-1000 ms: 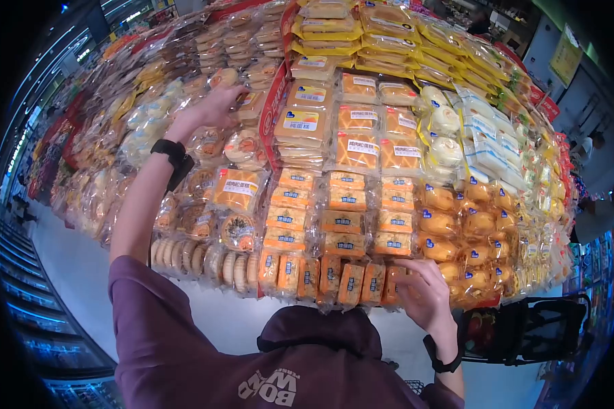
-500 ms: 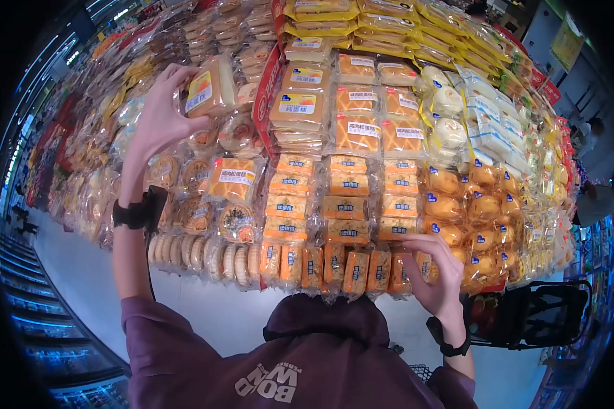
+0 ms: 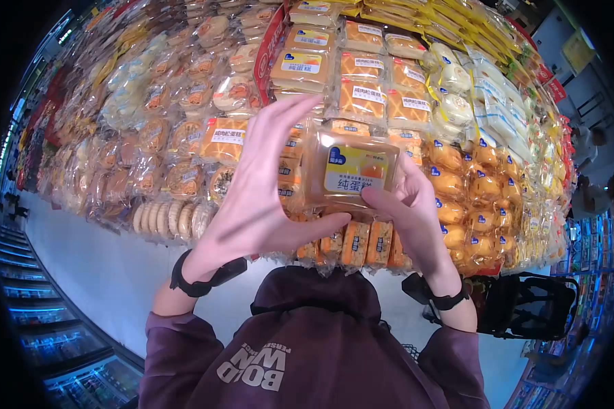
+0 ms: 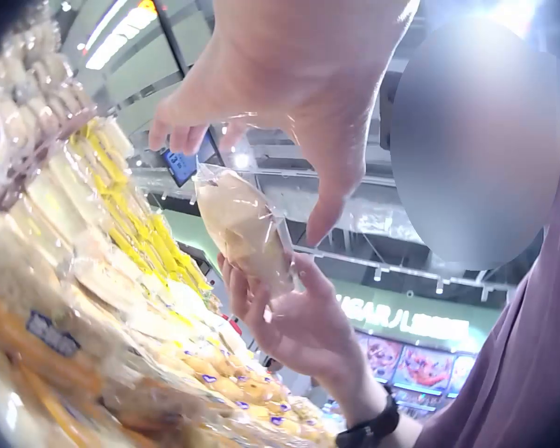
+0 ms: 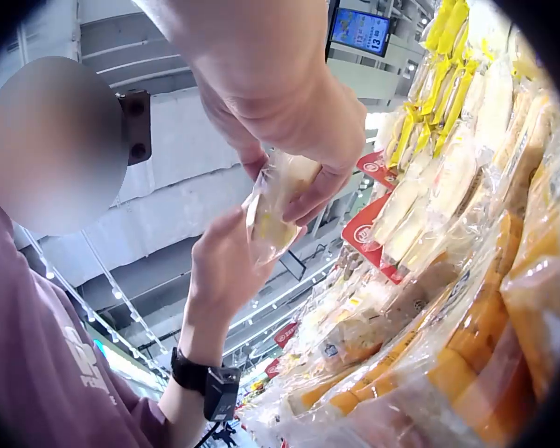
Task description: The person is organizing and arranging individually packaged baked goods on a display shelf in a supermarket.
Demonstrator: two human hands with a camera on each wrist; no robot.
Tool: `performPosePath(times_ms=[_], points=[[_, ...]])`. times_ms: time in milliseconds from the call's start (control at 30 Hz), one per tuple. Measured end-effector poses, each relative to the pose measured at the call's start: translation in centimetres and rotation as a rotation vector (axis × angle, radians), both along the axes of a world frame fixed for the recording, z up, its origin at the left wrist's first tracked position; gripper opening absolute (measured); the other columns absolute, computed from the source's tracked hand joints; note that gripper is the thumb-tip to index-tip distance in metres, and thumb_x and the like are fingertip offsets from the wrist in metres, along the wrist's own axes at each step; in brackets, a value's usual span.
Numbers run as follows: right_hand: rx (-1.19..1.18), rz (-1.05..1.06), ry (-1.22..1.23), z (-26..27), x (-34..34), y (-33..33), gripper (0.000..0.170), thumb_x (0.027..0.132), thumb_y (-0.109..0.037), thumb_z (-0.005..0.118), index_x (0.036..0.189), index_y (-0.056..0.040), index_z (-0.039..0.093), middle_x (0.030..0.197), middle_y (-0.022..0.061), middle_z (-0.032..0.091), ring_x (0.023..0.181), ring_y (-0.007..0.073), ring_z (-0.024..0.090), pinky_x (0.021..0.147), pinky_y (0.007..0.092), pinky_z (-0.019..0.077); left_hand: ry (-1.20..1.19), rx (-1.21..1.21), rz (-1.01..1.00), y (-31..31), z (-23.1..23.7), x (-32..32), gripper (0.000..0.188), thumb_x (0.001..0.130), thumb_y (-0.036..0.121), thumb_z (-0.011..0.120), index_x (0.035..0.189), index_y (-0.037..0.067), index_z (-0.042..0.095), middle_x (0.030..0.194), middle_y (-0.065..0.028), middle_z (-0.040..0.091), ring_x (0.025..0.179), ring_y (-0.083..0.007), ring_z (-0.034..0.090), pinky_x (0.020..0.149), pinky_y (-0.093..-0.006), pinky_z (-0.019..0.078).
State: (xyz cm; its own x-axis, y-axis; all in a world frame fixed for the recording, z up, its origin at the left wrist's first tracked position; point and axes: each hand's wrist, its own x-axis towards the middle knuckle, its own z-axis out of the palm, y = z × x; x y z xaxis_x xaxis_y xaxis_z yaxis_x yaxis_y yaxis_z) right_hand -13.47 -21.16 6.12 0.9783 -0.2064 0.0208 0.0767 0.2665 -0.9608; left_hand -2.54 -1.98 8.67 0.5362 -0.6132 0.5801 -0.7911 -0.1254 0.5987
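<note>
A clear-wrapped cake with a yellow and white label [image 3: 355,167] is held above the display. My right hand [image 3: 416,218] grips its right side, thumb across the front. At its left, my left hand [image 3: 256,184] is spread, fingers straight, thumb pointing toward the cake's lower edge. In the left wrist view, the wrapped cake [image 4: 247,224] sits in my right hand [image 4: 303,327], below the open left hand [image 4: 289,84]. The right wrist view shows the right hand [image 5: 280,84] pinching the package [image 5: 273,210]; whether the left hand [image 5: 224,271] touches it I cannot tell.
Behind and below the hands, the display holds stacked similar cakes [image 3: 301,67], waffle-patterned cakes [image 3: 361,99], orange-wrapped pieces [image 3: 356,244] and round golden buns [image 3: 481,187]. A red divider [image 3: 271,48] runs between sections. A black cart [image 3: 532,307] stands at the lower right.
The labelled cake has come from the upper left to the centre, passing from my left hand's grip into my right hand's. My left hand has opened beside it; my right hand has risen from the front edge.
</note>
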Motion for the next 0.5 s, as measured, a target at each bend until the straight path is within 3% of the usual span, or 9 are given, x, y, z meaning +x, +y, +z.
performPosePath(times_ms=[33, 133, 167, 300, 400, 433, 500], points=[[0.020, -0.014, 0.013, 0.0, -0.3, -0.4, 0.052, 0.093, 0.000, 0.071, 0.139, 0.0022, 0.046, 0.124, 0.0117, 0.068, 0.113, 0.0154, 0.066, 0.097, 0.0303, 0.0549, 0.221, -0.051, 0.009, 0.3, -0.6, -0.2, 0.092, 0.070, 0.015, 0.091, 0.147, 0.004, 0.041, 0.138, -0.0149, 0.053, 0.129, -0.0253, 0.053, 0.107, -0.0441, 0.0459], [0.021, -0.058, 0.026, 0.1, -0.4, -0.5, 0.050, 0.093, 0.002, 0.070, 0.137, 0.0013, 0.047, 0.122, 0.0114, 0.069, 0.112, 0.0148, 0.066, 0.096, 0.0290, 0.0546, 1.104, -0.202, -0.241, 0.5, -1.1, 0.1, 0.081, 0.076, -0.002, 0.084, 0.147, 0.002, 0.045, 0.142, -0.0116, 0.055, 0.130, -0.0191, 0.055, 0.104, -0.0351, 0.0513], [-0.004, -0.058, 0.037, 0.1, -0.3, -0.5, 0.051, 0.092, 0.002, 0.072, 0.136, 0.0015, 0.047, 0.121, 0.0112, 0.069, 0.112, 0.0147, 0.066, 0.096, 0.0286, 0.0545, 1.164, -0.187, -0.271, 0.3, -1.2, 0.3, 0.066, 0.080, -0.008, 0.079, 0.140, -0.001, 0.052, 0.132, -0.0103, 0.063, 0.121, -0.0150, 0.061, 0.096, -0.0292, 0.0551], [-0.295, -0.129, -0.176, -1.0, -0.4, 0.1, 0.049, 0.086, 0.001, 0.079, 0.128, -0.0004, 0.054, 0.118, 0.0101, 0.070, 0.110, 0.0168, 0.067, 0.095, 0.0300, 0.0545, 0.976, -0.119, -0.268, 0.2, -0.7, 0.4, 0.048, 0.078, -0.007, 0.080, 0.123, -0.003, 0.064, 0.119, -0.0098, 0.070, 0.113, -0.0147, 0.065, 0.095, -0.0302, 0.0549], [-0.827, -0.157, -0.343, -0.6, -0.2, -0.9, 0.046, 0.079, 0.001, 0.084, 0.119, -0.0032, 0.061, 0.116, 0.0104, 0.071, 0.110, 0.0229, 0.068, 0.094, 0.0330, 0.0542, 0.696, -0.142, -0.295, 0.7, -1.8, 1.0, 0.041, 0.074, -0.001, 0.084, 0.112, -0.002, 0.070, 0.114, -0.0095, 0.072, 0.106, -0.0166, 0.067, 0.101, -0.0320, 0.0512], [-0.769, -0.166, -0.376, -0.8, 0.0, -0.9, 0.043, 0.072, 0.007, 0.082, 0.110, -0.0049, 0.066, 0.115, 0.0120, 0.071, 0.108, 0.0286, 0.069, 0.094, 0.0367, 0.0536, 0.618, -0.167, -0.320, 0.7, -2.4, 1.4, 0.040, 0.071, -0.001, 0.084, 0.109, -0.002, 0.071, 0.114, -0.0099, 0.072, 0.108, -0.0185, 0.067, 0.101, -0.0334, 0.0509], [-0.811, -0.177, -0.462, -1.0, 0.2, -1.1, 0.045, 0.068, 0.010, 0.079, 0.108, -0.0040, 0.066, 0.115, 0.0126, 0.072, 0.107, 0.0292, 0.069, 0.094, 0.0374, 0.0535, 0.505, -0.202, -0.358, 0.7, -2.7, 1.8, 0.038, 0.068, 0.000, 0.083, 0.105, -0.002, 0.073, 0.112, -0.0109, 0.073, 0.110, -0.0219, 0.067, 0.101, -0.0355, 0.0502]])
